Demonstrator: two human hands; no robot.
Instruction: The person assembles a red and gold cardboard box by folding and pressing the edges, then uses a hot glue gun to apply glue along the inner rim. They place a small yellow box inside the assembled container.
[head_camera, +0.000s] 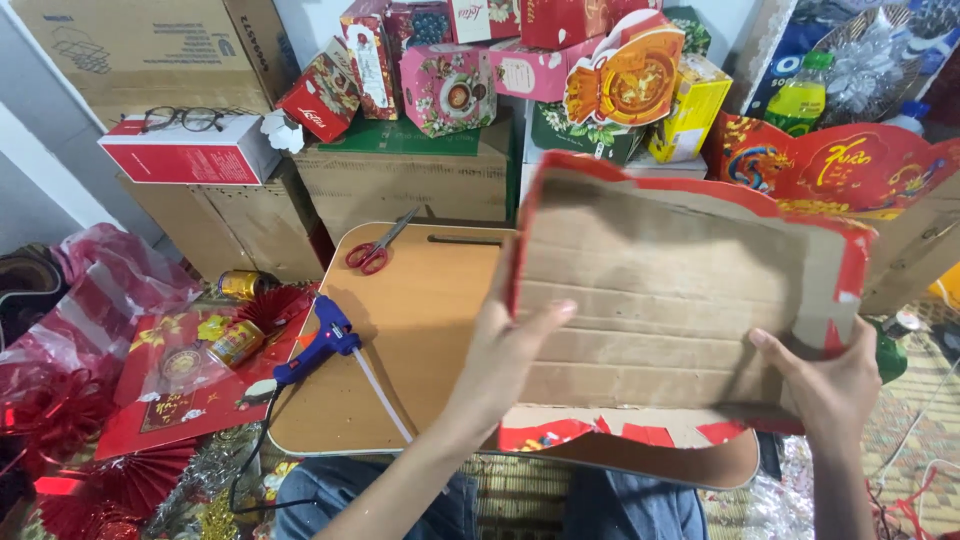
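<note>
Now both hands hold a cardboard panel (670, 290) upright over the lap table (420, 330).
Left hand (505, 355) clasps its left edge, thumb across the face; right hand (835, 385) clasps the lower right corner. Glue gun (318, 345) and scissors (375, 250) lie left.

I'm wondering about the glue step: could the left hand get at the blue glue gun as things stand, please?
Probably yes, once freed. The left hand grips the cardboard piece, but the glue gun lies close by on the wooden board with nothing between.
</note>
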